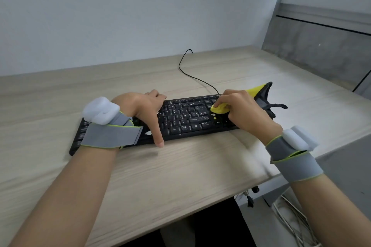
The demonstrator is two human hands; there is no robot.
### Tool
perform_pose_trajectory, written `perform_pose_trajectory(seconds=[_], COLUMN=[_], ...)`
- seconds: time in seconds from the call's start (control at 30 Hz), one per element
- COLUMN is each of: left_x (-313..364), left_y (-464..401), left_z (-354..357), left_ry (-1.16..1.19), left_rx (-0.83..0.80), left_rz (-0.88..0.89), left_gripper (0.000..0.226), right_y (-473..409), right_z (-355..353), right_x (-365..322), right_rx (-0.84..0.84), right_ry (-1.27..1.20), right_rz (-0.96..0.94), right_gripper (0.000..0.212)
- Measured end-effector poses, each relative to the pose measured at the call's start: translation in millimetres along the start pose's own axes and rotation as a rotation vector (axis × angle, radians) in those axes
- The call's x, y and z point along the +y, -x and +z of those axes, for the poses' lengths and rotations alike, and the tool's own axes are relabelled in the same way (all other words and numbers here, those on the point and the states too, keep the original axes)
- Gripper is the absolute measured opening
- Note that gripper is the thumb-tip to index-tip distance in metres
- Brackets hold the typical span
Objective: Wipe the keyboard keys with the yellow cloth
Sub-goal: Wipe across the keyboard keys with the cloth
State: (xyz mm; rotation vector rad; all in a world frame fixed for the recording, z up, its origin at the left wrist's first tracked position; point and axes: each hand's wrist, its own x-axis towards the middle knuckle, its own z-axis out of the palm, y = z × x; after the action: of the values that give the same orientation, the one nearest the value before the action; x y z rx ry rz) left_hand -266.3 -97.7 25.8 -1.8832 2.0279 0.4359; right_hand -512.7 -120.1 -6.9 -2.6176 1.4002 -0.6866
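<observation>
cloth on keys, right end of board

nearest, at six o'clock, the bare desk edge (180, 176). beyond it, the black keyboard (186, 118) lies centre. left hand (143, 110), at nine o'clock, braces the board: thumb on the front edge, fingers curled over the back edge, gripping nothing else. right hand (244, 109), at three o'clock, fingers closed on the yellow cloth (218, 108), pressing a bunched fold onto the keys. the cloth looks soft and light; best held bunched under the fingertips. its loose tail trails behind the hand. farthest, the cable (192, 76) runs to twelve o'clock.
</observation>
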Motion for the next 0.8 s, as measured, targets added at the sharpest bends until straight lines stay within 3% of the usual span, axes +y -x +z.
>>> perform_pose_trajectory(seconds=[0.2,0.6,0.8], left_x=[0,0,1], left_y=[-6,-10,-10], left_z=[5,5,5], left_ry=[0.058,0.046,0.037], left_rx=[0.042,0.028,0.026], left_rz=[-0.026,-0.045,-0.054], left_gripper=[0.133,0.142,0.142], right_y=[-8,33,26], right_z=[2,12,20], right_x=[-3,-46,-79], right_rx=[0.011,0.115,0.011], right_ry=[0.039,0.007,0.023], right_rz=[0.050,0.101,-0.012], right_gripper=[0.050,0.052,0.046])
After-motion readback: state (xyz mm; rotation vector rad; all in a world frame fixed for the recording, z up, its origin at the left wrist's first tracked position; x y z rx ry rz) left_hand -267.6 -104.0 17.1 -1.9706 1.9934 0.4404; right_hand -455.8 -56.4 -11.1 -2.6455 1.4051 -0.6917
